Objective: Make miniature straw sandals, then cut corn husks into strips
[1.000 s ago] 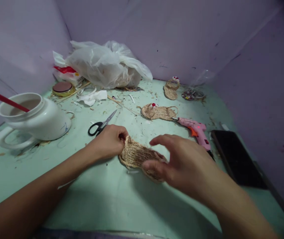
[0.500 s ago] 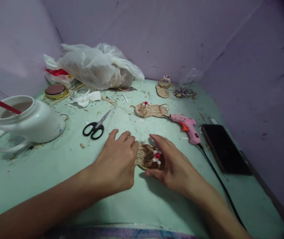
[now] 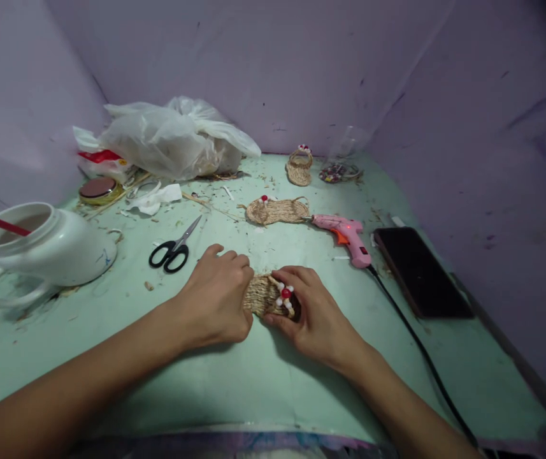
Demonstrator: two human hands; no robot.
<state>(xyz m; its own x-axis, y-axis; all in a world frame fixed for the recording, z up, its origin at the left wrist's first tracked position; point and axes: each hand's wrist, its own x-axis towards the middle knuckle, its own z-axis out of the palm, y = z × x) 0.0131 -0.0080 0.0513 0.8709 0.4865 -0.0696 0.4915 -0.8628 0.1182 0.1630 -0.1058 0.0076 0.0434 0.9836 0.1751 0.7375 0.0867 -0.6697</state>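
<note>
Between my hands is a small woven straw slipper (image 3: pixel 260 296) with a red bead and several white beads on its strap. My left hand (image 3: pixel 220 293) is closed over the slipper's left end, hiding that part. Thumb and fingers of my right hand (image 3: pixel 308 312) grip the beaded right end from both sides. Beyond them lies a second straw slipper (image 3: pixel 280 211) with a red bead. The nozzle of a pink glue gun (image 3: pixel 344 233) points at its right end. Black-handled scissors (image 3: pixel 174 248) lie partly open to the left of my left hand.
A white mug (image 3: pixel 57 248) holding a red stick stands at the left. Toward the wall are a plastic bag (image 3: pixel 177 140), a round tin (image 3: pixel 98 189), another beaded slipper (image 3: pixel 299 169) and a bag of beads (image 3: pixel 337 172). A phone (image 3: pixel 420 271) and the gun's black cord (image 3: pixel 420 347) are at the right.
My right hand has closed in on the slipper's beaded end, where its fingers stood wider apart before. The strap now stands up more. The whole view has shifted slightly.
</note>
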